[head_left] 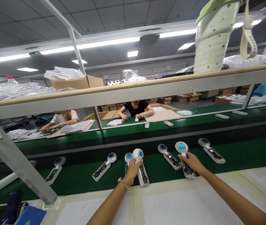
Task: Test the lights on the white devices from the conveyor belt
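Note:
My left hand [133, 172], with a bracelet at the wrist, is closed around the neck of a white handheld device [143, 177]. This has a round head with a blue centre and an uncovered handle showing dark innards. Partly behind that hand lies a similar unit [128, 157]. My right hand [192, 161] grips another such white device [181, 147] near its neck, its head toward the far side. Just left of it a matching unit [171, 159] rests on the green belt [81, 187]. Both held devices are over the belt's near edge.
More units lie on the belt, one at right [213, 153] and one at left [101, 170]. A grey post [17, 156] stands at left. An overhead shelf [147, 90] carries a tumbler [213, 40]. Two people work across the line. A pale worktop [165, 206] borders the belt.

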`<action>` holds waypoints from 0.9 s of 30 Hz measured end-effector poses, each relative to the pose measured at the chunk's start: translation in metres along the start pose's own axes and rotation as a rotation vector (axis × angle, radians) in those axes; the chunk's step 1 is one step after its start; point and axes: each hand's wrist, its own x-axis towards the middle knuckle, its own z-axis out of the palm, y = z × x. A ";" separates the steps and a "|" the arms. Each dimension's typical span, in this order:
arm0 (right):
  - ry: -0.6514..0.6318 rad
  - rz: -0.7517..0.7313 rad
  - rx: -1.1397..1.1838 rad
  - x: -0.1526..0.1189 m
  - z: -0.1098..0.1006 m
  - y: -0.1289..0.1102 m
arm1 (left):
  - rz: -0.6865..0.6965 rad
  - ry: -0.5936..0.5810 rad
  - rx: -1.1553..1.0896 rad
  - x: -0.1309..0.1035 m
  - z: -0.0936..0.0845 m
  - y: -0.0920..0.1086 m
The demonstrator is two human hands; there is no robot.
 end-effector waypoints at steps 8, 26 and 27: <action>0.142 -0.144 -0.255 0.039 -0.028 0.031 | 0.144 0.219 0.336 0.013 -0.075 -0.020; -0.643 0.144 0.346 -0.032 0.108 -0.041 | -0.208 -0.153 -0.253 -0.042 -0.083 -0.018; -0.649 0.130 0.432 -0.044 0.113 -0.043 | -0.192 -0.188 -0.307 -0.048 -0.075 -0.018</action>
